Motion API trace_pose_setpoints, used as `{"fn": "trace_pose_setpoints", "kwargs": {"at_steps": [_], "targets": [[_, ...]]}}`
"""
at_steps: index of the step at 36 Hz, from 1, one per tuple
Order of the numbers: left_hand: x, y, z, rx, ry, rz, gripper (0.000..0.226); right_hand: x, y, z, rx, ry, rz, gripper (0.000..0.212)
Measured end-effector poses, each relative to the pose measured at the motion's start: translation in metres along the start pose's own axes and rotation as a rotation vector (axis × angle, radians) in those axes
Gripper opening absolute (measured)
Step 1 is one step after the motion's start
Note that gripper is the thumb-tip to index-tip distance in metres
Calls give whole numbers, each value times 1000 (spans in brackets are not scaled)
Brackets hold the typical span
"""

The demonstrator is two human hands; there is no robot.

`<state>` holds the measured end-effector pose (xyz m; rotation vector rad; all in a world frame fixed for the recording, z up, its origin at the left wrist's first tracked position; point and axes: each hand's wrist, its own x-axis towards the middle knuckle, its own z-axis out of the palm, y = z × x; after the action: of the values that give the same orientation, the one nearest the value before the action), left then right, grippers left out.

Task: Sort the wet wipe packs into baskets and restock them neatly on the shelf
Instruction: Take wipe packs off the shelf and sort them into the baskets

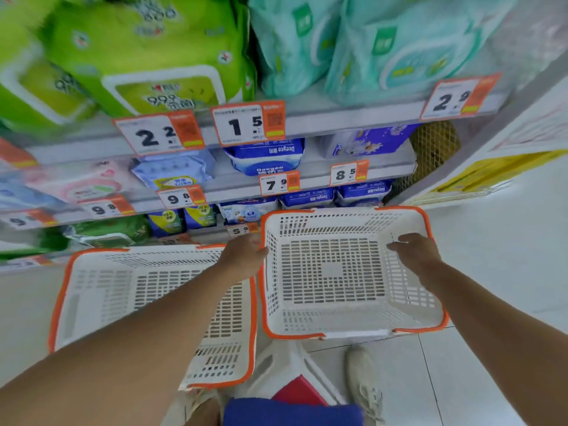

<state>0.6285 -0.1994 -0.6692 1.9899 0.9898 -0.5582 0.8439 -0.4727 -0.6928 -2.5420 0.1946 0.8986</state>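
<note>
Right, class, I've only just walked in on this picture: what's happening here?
A person stands at a shop shelf stocked with wet wipe packs. Both hands are at the right basket, a white one with an orange rim: the left hand on its left wall, the right hand over its right rim. A second basket of the same kind sits to its left. No packs lie in either basket, so sorting has not begun.

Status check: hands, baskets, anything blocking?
Both hands, left hand and right hand, on right basket sides. Left basket beside it. Both hold no packs. No obstruction seen.
</note>
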Motion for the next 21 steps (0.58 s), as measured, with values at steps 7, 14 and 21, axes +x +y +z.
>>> {"fn": "trace_pose_setpoints", "kwargs": {"at_steps": [7,14,21], "targets": [[-26,4,-41,40,10,-15,27,-40,-57,-21,-117,-83,-164,28],[-40,51,-72,-122,243,170,16,-96,-139,-81,-100,49,-748,16],[-42,125,-131,-391,531,570,29,-120,-217,-114,63,284,-1021,30]]}}
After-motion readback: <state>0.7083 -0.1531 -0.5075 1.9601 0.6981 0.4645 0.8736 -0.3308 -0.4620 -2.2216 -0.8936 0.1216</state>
